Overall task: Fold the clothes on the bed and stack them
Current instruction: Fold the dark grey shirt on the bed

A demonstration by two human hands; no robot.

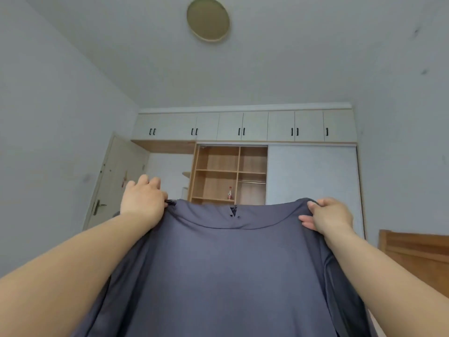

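Bedroom wardrobe (228,175) is standing open behind. You're gripping the grey shirt (218,271) with your left hand (143,198) and right hand (328,216), each pinching a shoulder corner, holding it spread in front of the wardrobe. Small bottle (229,193) is sitting on a wardrobe shelf; ceiling lamp (208,18) is hanging above the wardrobe.

- The grey garment (226,268) hangs spread between the left hand (143,200) and the right hand (328,216), each gripping one upper corner. It blocks all sight below its top edge.
- Above that edge the space is open up to the ceiling lamp (208,19).
- Beyond stands the wardrobe (245,126); its open shelves (228,175) hold a small bottle (229,193).
- A door (114,181) stands at far left.
- A wooden panel (418,254) rises at lower right, near the right forearm.
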